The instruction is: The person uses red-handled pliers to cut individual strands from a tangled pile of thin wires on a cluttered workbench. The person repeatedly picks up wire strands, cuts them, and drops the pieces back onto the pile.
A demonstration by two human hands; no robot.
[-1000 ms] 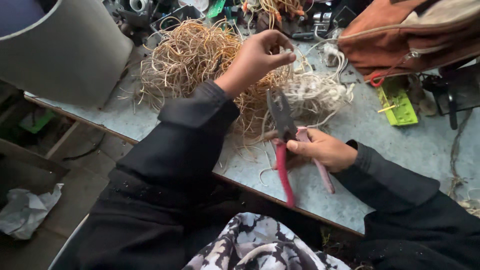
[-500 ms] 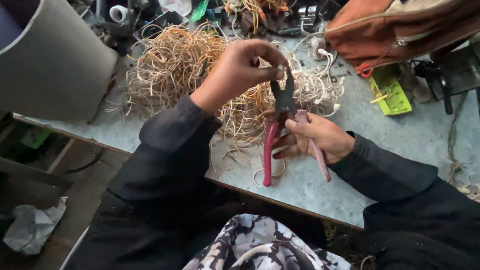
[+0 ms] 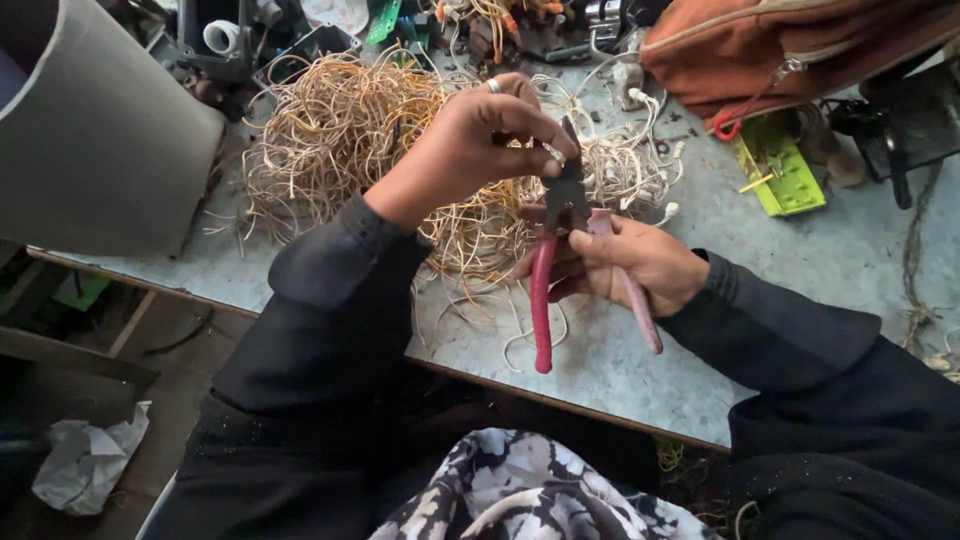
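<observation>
Gripping red-handled pliers [image 3: 560, 250], right hand [image 3: 630, 262]; left hand [image 3: 490, 140] fingers pinching wire at its head.

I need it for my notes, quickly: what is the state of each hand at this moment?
Left hand: fingers pinched closed at the head of the pliers, apparently on a thin wire; the wire itself cannot be told.
Right hand: closed around the pliers' pink handles.

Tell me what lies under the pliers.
Under the pliers, held by the right hand, loose pale wires spill over the grey table. The left hand covers the jaws; anything gripped is hidden.
</observation>
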